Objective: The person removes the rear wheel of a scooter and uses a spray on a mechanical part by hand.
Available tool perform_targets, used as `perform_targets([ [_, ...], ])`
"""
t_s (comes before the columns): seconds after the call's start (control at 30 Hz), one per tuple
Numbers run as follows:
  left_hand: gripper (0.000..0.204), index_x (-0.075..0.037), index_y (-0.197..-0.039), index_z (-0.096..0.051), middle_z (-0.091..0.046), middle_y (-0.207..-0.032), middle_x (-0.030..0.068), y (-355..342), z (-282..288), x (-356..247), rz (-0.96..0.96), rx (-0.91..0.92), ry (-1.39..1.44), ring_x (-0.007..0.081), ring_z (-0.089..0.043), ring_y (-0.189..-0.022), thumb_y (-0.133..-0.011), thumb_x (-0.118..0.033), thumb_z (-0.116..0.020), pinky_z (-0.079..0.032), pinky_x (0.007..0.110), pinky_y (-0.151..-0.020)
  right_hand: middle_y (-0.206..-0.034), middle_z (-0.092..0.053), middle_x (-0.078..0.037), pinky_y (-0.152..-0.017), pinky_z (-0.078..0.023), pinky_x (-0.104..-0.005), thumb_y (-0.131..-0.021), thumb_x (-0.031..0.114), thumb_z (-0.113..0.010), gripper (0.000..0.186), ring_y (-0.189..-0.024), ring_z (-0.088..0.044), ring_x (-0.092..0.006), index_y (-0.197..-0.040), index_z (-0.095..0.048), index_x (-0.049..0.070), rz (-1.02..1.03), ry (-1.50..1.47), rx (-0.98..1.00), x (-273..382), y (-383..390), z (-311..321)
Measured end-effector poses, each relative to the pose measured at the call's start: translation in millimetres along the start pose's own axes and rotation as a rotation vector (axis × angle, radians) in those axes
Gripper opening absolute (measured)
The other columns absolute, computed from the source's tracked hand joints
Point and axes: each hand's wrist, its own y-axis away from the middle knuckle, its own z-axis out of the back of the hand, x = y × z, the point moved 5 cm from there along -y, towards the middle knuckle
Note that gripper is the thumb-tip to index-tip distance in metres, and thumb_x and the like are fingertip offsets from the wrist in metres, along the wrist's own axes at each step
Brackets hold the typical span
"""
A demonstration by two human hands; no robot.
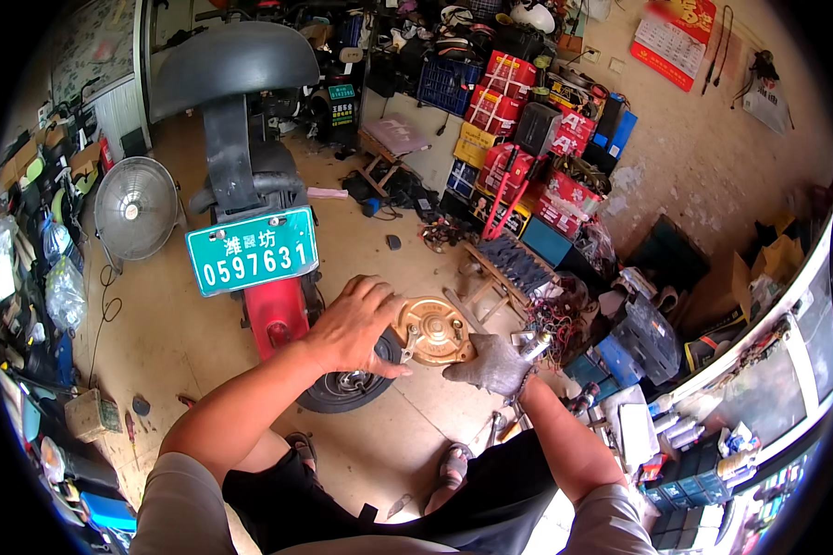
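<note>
A round gold-coloured brake drum plate (440,326) with a raised hub and a small lever at its left side is held up in front of me. My right hand (492,365), in a grey glove, grips its lower right edge. At its left edge is my bare left hand (354,322), thumb and fingers spread apart and curved; whether the fingertips touch the plate I cannot tell. Beneath and behind the left hand lies a small black-tyred wheel (329,401), partly covered by the hand and forearm.
A red scooter (273,319) with a green number plate (253,252) stands ahead left, a standing fan (137,209) beyond it. Stacked boxes (502,106), a low wooden stool (481,291) and tangled wires (557,319) crowd the right. A screwdriver (130,427) lies on the left floor.
</note>
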Motion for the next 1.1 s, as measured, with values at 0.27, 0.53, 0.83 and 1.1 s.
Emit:
perform_targets([
  [0.27, 0.083, -0.002, -0.126, -0.068, -0.071, -0.11, 0.0186, 1.1, -3.6, -7.6, -0.126, -0.025, -0.017, 0.0394, -0.068, -0.102, -0.077, -0.069, -0.081, -0.052, 0.052, -0.099, -0.091, -0.078, -0.019, -0.081, -0.059, -0.0426, -0.086, 0.05, -0.084, 0.062, -0.087, -0.076, -0.031, -0.122, -0.075, 0.0, 0.001, -0.029, 0.149, 21.2, 23.8, 1.8],
  [0.53, 0.062, -0.005, -0.083, -0.068, -0.067, -0.071, 0.0225, 16.5, -47.8, 14.5, 0.245, 0.044, 0.388, 0.0476, -0.068, -0.075, -0.107, -0.059, -0.05, -0.054, 0.055, -0.069, -0.116, -0.08, -0.016, -0.097, -0.058, -0.0431, -0.091, 0.045, -0.078, 0.051, -0.108, -0.076, -0.0349, -0.131, -0.077, 0.013, 0.194, 0.075, -0.045, -5.4, 13.0, -8.3],
  [0.83, 0.09, 0.003, -0.064, -0.059, -0.057, -0.053, 0.019, 26.5, -89.7, 21.4, 0.782, 0.264, 0.713, 0.0315, -0.07, -0.056, -0.112, -0.069, -0.036, -0.053, 0.048, -0.06, -0.111, -0.082, -0.011, -0.088, -0.061, -0.0329, -0.091, 0.038, -0.091, 0.062, -0.097, -0.074, -0.0159, -0.135, -0.07, -0.001, 0.111, -0.424, -0.057, -35.8, 5.0, 5.8],
  [1.1, 0.09, 0.001, -0.063, -0.06, -0.058, -0.051, 0.0101, 40.5, -105.9, 29.5, 0.945, 0.193, 0.639, 0.023, -0.065, -0.045, -0.109, -0.074, -0.04, -0.051, 0.041, -0.047, -0.125, -0.072, -0.017, -0.093, -0.06, -0.0349, -0.097, 0.051, -0.082, 0.091, -0.108, -0.073, -0.0225, -0.157, -0.049, -0.008, -0.042, -0.728, -0.217, -160.1, -12.8, 37.8],
])
